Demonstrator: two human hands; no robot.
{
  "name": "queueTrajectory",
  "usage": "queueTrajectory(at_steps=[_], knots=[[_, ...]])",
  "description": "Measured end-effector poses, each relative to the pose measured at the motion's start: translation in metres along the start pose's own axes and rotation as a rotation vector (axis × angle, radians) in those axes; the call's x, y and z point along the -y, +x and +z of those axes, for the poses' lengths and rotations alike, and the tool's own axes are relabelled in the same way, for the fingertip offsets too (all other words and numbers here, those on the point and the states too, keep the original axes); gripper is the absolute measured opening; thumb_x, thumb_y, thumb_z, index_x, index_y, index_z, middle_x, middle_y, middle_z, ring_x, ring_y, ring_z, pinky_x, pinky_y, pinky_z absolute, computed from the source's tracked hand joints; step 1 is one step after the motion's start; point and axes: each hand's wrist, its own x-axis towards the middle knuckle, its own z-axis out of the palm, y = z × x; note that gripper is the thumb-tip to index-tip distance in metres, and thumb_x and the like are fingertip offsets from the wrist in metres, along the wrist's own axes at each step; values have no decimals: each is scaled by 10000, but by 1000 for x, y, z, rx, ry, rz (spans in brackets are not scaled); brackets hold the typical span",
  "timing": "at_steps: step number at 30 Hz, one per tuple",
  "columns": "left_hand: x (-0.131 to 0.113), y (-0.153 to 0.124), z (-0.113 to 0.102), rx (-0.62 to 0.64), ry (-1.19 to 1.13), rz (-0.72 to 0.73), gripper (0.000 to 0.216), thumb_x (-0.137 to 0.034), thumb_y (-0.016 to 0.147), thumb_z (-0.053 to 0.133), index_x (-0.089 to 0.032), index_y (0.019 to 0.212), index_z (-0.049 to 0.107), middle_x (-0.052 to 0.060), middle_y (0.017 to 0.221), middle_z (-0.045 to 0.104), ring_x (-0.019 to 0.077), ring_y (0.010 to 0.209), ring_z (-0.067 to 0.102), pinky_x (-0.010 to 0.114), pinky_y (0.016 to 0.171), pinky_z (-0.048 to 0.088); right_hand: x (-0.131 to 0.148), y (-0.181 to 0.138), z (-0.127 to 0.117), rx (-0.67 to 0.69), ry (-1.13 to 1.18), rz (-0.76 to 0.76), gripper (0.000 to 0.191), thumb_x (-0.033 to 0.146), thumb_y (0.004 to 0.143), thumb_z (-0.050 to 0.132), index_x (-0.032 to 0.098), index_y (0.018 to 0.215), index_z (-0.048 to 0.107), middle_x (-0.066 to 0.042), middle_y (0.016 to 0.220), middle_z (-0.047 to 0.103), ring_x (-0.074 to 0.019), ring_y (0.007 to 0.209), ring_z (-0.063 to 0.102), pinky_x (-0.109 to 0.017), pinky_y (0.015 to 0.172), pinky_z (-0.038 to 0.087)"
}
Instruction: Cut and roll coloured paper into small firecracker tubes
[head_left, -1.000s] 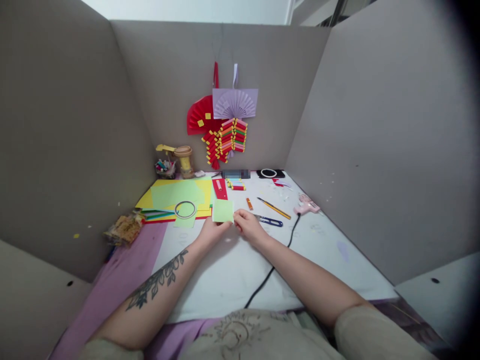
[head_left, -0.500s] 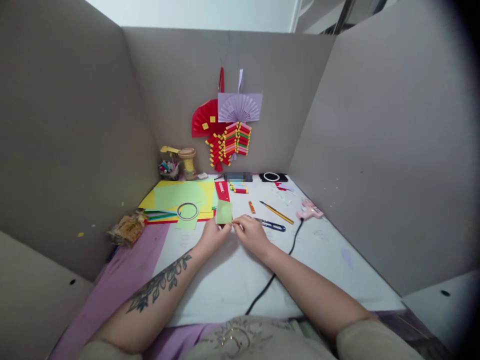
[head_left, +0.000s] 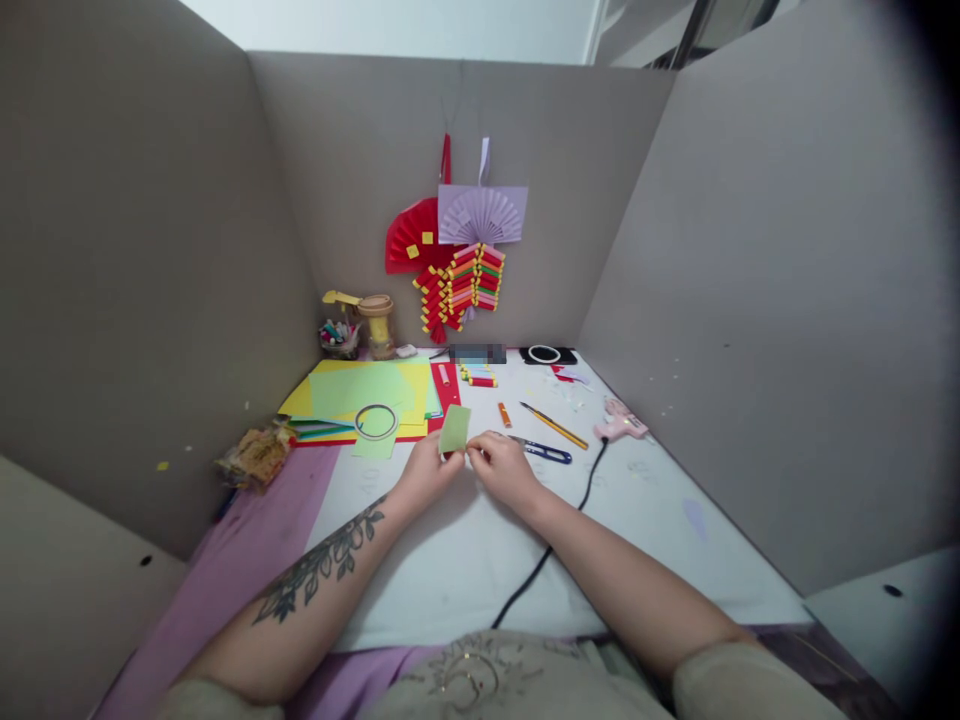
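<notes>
My left hand (head_left: 426,472) and my right hand (head_left: 504,465) meet over the white table top (head_left: 450,560), both pinching the lower edge of a small light-green paper piece (head_left: 454,428). The paper stands up between the fingertips and looks curled narrow. Blue-handled snips (head_left: 546,452) lie just right of my right hand. A tape ring (head_left: 376,421) rests on a green scrap to the left.
A stack of yellow, green and red sheets (head_left: 360,392) lies at the back left, a pencil (head_left: 553,426) and a pink glue gun (head_left: 618,421) with a black cord (head_left: 540,565) at the right. Paper fans with firecracker strings (head_left: 459,250) hang on the back cardboard wall.
The green paper has gone from a flat square to a narrower, curled shape between my fingers. Both hands stayed in about the same spot.
</notes>
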Motion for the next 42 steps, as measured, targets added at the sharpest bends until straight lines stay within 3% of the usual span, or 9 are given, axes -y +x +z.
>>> queueTrajectory(at_steps=[8, 13, 23, 32, 36, 40, 42], knots=[[1, 1, 1, -8, -70, -114, 109, -220, 699, 499, -133, 694, 563, -11, 614, 529, 116, 591, 458, 202, 528, 329, -3, 1, -2, -18, 21, 7, 151, 113, 751, 463, 190, 689, 578, -15, 707, 582, -144, 692, 537, -244, 653, 391], [-2, 4, -7, -59, -33, -222, 189, -266, 710, 496, -131, 587, 544, -21, 542, 495, 106, 539, 423, 209, 511, 310, -8, 4, -8, -52, -17, 29, 145, 105, 739, 465, 191, 673, 560, -8, 698, 576, -143, 685, 532, -249, 667, 386], [1, 2, -1, -37, -3, -105, 194, -270, 733, 508, -119, 718, 630, 14, 636, 603, 130, 592, 495, 216, 543, 339, 4, -2, -2, -31, -130, -38, 108, 200, 825, 480, 193, 788, 581, -42, 798, 606, -163, 760, 563, -262, 705, 407], [-1, 2, -2, -7, 5, -155, 201, -268, 697, 503, -131, 554, 535, -19, 503, 479, 109, 523, 417, 207, 492, 288, 1, 1, 1, -52, -370, -123, 145, 172, 834, 439, 191, 787, 574, -58, 761, 586, -180, 741, 538, -270, 668, 386], [-1, 5, -9, -53, -11, -223, 157, -240, 655, 487, -145, 530, 489, -26, 509, 441, 104, 524, 384, 210, 486, 274, -22, 13, -24, -179, -375, -17, 156, 170, 826, 429, 190, 764, 570, -58, 760, 590, -176, 724, 536, -274, 682, 391], [2, 8, -16, -40, -84, -281, 148, -240, 626, 470, -164, 505, 434, -38, 479, 366, 95, 495, 332, 213, 453, 226, -69, 24, -64, -355, -468, 275, 197, 198, 833, 406, 178, 804, 600, -90, 831, 609, -202, 777, 541, -309, 702, 391], [2, 8, -17, 4, -116, -338, 160, -236, 614, 469, -173, 482, 406, -44, 449, 327, 89, 462, 302, 218, 431, 196, -88, 26, -77, -335, -530, 419, 205, 240, 824, 446, 154, 857, 628, -134, 870, 619, -241, 829, 542, -344, 713, 394]])
